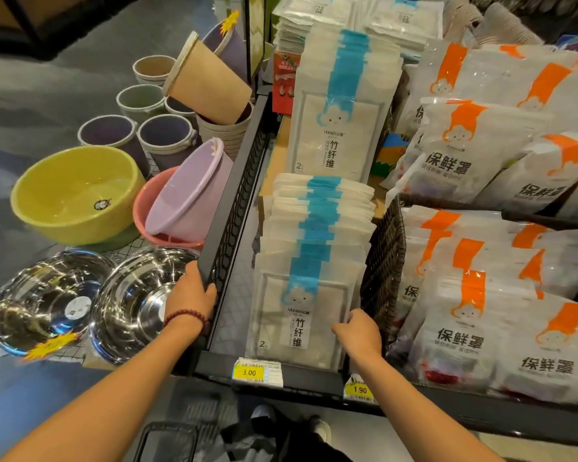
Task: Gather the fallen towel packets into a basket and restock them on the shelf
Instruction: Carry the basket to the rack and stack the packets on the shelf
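left hand [191, 296] with fingers curled over the black shelf rail [229, 208], right hand [359, 335] with fingers pinching the edge of the front towel packet [297, 315]

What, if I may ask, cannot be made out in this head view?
- Basket: head view, mostly cut off by the bottom edge.
- Right hand: head view, fingertips hidden behind the front towel packet.
- Price tag: head view, small print too small.
- Rear packets: head view, overlapped by those in front; count unclear.
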`<action>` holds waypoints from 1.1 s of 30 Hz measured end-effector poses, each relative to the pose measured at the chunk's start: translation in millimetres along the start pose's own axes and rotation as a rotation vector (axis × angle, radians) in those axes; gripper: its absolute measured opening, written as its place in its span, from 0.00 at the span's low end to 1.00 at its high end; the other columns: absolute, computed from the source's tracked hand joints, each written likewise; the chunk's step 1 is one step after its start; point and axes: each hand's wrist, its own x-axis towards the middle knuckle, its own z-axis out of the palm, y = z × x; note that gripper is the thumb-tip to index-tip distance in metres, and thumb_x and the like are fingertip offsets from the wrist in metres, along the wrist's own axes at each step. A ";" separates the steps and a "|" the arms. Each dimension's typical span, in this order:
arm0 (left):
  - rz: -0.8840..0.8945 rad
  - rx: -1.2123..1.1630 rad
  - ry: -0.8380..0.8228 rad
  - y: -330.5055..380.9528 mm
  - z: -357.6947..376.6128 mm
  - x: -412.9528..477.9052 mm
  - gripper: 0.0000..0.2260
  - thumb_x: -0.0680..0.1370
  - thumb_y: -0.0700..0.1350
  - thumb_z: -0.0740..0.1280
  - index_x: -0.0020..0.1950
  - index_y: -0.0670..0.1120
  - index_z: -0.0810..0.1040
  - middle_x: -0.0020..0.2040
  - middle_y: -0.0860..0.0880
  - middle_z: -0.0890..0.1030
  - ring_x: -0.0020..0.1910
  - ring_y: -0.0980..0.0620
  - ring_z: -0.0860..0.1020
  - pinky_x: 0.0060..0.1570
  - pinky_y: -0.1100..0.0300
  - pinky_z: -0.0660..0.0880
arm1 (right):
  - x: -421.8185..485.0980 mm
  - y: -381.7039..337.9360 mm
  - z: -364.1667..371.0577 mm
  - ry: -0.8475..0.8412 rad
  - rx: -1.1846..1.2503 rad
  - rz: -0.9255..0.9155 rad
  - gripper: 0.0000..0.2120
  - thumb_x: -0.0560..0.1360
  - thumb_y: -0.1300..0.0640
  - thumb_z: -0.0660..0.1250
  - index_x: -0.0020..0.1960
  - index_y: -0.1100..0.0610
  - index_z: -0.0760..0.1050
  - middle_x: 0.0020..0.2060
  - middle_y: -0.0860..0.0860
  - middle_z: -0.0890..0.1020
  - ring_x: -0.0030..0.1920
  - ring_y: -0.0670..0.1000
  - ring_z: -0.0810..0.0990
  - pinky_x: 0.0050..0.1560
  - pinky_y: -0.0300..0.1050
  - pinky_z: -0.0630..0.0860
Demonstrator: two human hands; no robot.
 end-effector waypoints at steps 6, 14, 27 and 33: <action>-0.019 -0.173 -0.110 1.5 -25.2 -23.6 0.20 0.75 0.44 0.69 0.65 0.43 0.72 0.60 0.44 0.78 0.57 0.45 0.77 0.53 0.58 0.71 | -30.6 -1.6 -31.0 -0.007 0.114 -0.196 0.12 0.74 0.58 0.64 0.57 0.56 0.71 0.50 0.50 0.76 0.49 0.50 0.76 0.43 0.45 0.70; -0.327 -0.485 0.194 -49.0 -44.4 -189.1 0.12 0.74 0.38 0.70 0.57 0.43 0.77 0.53 0.45 0.80 0.54 0.48 0.77 0.58 0.53 0.73 | -101.4 6.7 -25.5 -0.448 0.187 -0.635 0.10 0.72 0.64 0.67 0.45 0.49 0.76 0.42 0.44 0.81 0.45 0.40 0.79 0.48 0.37 0.73; -1.225 -0.835 0.415 -176.0 46.5 -540.2 0.09 0.73 0.35 0.70 0.53 0.38 0.79 0.51 0.42 0.79 0.53 0.44 0.78 0.48 0.61 0.69 | -223.7 81.4 151.1 -1.089 -0.608 -0.753 0.07 0.75 0.56 0.66 0.53 0.53 0.75 0.46 0.47 0.80 0.48 0.46 0.79 0.47 0.39 0.74; -1.369 -0.950 0.465 -257.3 69.5 -622.7 0.14 0.72 0.35 0.71 0.57 0.34 0.77 0.55 0.38 0.79 0.52 0.46 0.77 0.50 0.62 0.69 | -310.4 118.8 255.1 -1.128 -0.809 -0.788 0.12 0.76 0.59 0.66 0.58 0.59 0.75 0.49 0.51 0.79 0.48 0.47 0.77 0.42 0.33 0.67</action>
